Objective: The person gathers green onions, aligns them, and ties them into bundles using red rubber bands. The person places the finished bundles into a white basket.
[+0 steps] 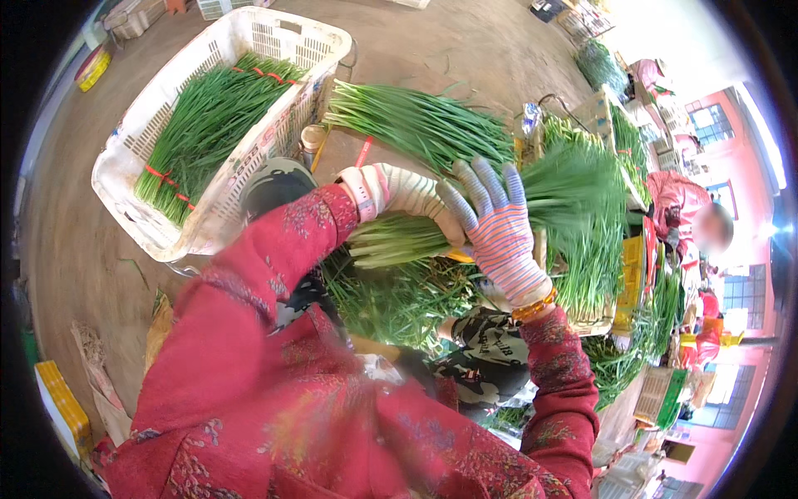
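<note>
My left hand [424,198], in a striped knit glove, curls around a loose bunch of garlic chives [399,240]. The pale stems point left, and the blurred green leaves stick out to the right. My right hand [495,227], in a striped glove with blue fingertips, lies against the bunch with fingers stretched and apart; its palm side is hidden. Just beyond my hands, another pile of chives [418,121] rests on a brown board [341,150]. A red tie strip [365,151] lies on that board near my left wrist.
A white plastic crate [249,153] at left holds chive bundles bound with red ties. Loose leaves [405,299] lie below my hands, between my knees. More chives [586,268] fill a crate at right. A co-worker [679,199] sits beyond it, near a yellow crate [628,280].
</note>
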### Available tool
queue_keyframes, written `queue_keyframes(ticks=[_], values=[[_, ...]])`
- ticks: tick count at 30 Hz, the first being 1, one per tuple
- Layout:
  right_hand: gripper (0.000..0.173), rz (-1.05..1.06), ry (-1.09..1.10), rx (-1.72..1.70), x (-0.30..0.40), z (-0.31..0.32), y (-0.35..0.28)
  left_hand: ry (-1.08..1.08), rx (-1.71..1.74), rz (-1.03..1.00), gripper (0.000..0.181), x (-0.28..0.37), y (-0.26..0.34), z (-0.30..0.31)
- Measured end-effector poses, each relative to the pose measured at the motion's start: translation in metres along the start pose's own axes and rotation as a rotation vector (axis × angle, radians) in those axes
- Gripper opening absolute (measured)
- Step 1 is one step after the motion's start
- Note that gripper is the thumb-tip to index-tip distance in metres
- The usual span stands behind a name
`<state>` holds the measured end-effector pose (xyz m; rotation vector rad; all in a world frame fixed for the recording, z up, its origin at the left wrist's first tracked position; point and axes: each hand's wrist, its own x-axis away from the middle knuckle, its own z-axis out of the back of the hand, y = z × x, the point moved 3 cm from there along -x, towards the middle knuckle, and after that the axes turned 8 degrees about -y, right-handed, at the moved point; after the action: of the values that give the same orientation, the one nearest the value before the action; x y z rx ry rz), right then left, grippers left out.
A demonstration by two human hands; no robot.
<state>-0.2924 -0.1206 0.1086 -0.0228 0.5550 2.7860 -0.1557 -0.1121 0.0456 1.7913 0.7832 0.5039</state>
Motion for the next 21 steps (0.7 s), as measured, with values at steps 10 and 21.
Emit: queue_keyframes(ticks=[10,21], values=[[0.063,-0.175,-0.011,-0.338,-0.061,-0.073,0.028,-0.184,-0.845,0.588,0.049,-0.006,0.044,0.106],[0.064,-0.208,-0.305,-0.599,-0.218,-0.150,0.100,0.786,-1.469,0.484,0.040,0.095,0.114,0.276]])
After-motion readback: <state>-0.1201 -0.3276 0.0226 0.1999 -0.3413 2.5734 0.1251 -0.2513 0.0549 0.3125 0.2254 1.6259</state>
